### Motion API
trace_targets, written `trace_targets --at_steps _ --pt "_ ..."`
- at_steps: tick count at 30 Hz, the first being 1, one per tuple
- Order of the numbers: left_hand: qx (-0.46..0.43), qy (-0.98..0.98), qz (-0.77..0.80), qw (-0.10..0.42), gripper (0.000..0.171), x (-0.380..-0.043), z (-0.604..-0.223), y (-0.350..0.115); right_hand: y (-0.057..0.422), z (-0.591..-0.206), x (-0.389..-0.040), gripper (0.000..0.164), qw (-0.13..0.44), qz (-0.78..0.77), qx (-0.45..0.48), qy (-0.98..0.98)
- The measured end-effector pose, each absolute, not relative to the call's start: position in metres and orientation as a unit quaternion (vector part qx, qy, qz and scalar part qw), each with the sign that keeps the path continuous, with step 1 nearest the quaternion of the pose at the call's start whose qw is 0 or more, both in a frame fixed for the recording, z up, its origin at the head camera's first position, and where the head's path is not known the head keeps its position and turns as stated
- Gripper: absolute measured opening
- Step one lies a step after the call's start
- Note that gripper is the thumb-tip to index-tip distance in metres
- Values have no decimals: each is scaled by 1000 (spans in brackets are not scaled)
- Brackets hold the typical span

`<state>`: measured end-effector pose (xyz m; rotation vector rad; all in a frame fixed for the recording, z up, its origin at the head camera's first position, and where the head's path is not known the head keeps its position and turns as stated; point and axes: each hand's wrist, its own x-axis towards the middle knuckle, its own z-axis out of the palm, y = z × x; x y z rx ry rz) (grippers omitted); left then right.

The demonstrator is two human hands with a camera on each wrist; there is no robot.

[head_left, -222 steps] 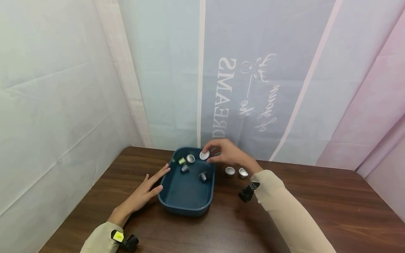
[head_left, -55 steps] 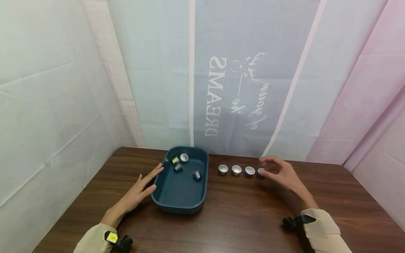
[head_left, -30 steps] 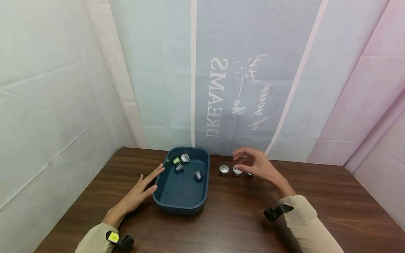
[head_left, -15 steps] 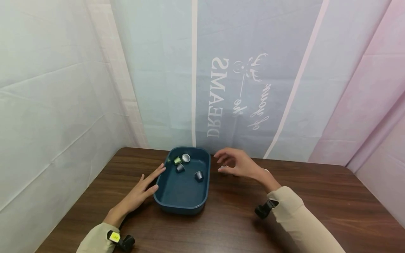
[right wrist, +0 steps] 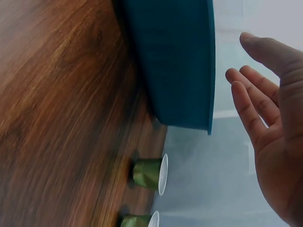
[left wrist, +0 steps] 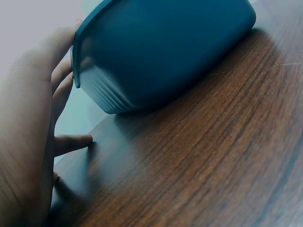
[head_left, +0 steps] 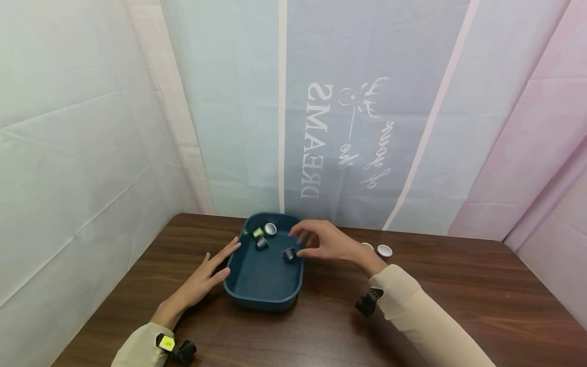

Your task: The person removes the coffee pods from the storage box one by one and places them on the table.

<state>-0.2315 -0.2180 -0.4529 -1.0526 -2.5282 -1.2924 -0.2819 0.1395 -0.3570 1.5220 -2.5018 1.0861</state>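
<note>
In the head view, the right hand (head_left: 323, 242) hung above the right rim of the blue tub (head_left: 261, 280), fingers parted, gripping nothing. The left hand (head_left: 198, 284) touched the tub's left rim with spread fingers, probably to steady it. Inside, near the tub's right wall, a dark capsule (head_left: 289, 255) lay tipped; right of the tub, pale-lidded green capsules (right wrist: 147, 173) stood upright.

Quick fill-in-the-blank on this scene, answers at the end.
1. In the head view, the person's left hand touches the ______ side of the dark blue, rounded rectangular plastic bin.
2. The bin stands on a wood-grain table coloured ______.
3. The bin contains two dark cup-shaped capsules, one capsule showing its round silver lid, and one shiny ______ capsule.
4. The number of capsules held by the person's right hand is ______.

Missing words: left; brown; green; zero.
</note>
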Motion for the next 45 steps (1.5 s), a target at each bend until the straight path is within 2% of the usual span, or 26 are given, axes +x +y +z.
trace_targets --at_steps 29,45 --pt "-351 -832 -427 58 57 -232 -453 -217 99 -349 -304 52 -110 173 475 -856" --pt "-350 -831 -429 52 57 -231 -452 -217 88 -365 -311 60 -139 208 479 -841"
